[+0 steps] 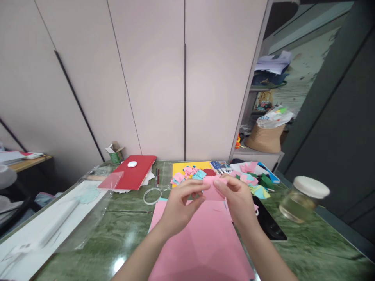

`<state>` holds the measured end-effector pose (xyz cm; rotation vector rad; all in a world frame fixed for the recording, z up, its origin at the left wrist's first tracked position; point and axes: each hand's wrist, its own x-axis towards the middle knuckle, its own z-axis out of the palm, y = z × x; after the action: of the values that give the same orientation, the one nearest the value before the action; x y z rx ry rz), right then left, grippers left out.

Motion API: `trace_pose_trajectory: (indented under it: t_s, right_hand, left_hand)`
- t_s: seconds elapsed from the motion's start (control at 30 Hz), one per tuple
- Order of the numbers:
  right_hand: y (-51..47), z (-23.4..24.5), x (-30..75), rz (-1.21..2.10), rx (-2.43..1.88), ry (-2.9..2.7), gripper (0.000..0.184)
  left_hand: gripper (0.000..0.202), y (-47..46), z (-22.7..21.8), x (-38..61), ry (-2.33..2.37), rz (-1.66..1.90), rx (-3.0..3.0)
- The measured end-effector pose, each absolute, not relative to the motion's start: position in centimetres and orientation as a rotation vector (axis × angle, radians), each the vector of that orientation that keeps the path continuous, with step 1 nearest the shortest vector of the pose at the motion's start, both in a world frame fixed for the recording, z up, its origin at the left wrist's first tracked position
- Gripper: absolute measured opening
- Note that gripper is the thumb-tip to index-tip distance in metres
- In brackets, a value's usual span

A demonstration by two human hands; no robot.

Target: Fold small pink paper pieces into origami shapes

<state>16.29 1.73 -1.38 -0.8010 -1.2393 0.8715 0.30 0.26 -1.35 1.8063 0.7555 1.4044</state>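
A small piece of pink paper (213, 191) is held up between my two hands, above the table's middle. My left hand (183, 205) pinches its left edge between thumb and fingers. On the other side, my right hand (236, 197) grips the paper near its upper right, thumb toward me. Below both hands lies a large sheet of pink paper (202, 242), with a small pink scrap on it. Behind the hands, folded pink and blue paper pieces (191, 173) rest on a yellow sheet (177, 168).
A lidded jar (303, 199) stands at right, beside a black tablet (268, 220). Paper scraps (258, 181) and pens lie at the back right. Left are a red folder (137, 171), a tape ring (152, 196) and a white board (43, 230) under clear plastic. Cabinet doors rise behind.
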Motion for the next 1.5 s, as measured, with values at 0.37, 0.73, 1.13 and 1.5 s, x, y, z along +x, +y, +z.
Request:
trace_pose_trajectory:
  t_s: [0.37, 0.73, 1.13, 1.5]
  right_hand:
    - [2.0, -1.7, 16.8, 0.878, -0.718, -1.222, 0.022]
    - [1.9, -1.4, 17.0, 0.78, -0.74, -1.284, 0.026]
    - [1.5, -0.8, 16.9, 0.819, -0.845, -1.345, 0.041]
    - [1.5, -1.4, 16.2, 1.114, -0.717, -1.403, 0.013]
  left_hand:
    - [0.031, 0.2, -1.0, 0.4, 0.745, 1.4, 1.766]
    - [0.033, 0.2, -0.9, 0.3, 0.675, 1.371, 1.678]
    - [0.033, 0.3, -0.9, 0.2, 0.677, 1.388, 1.641]
    - [0.034, 0.4, -0.8, 0.2, 0.663, 1.384, 1.639]
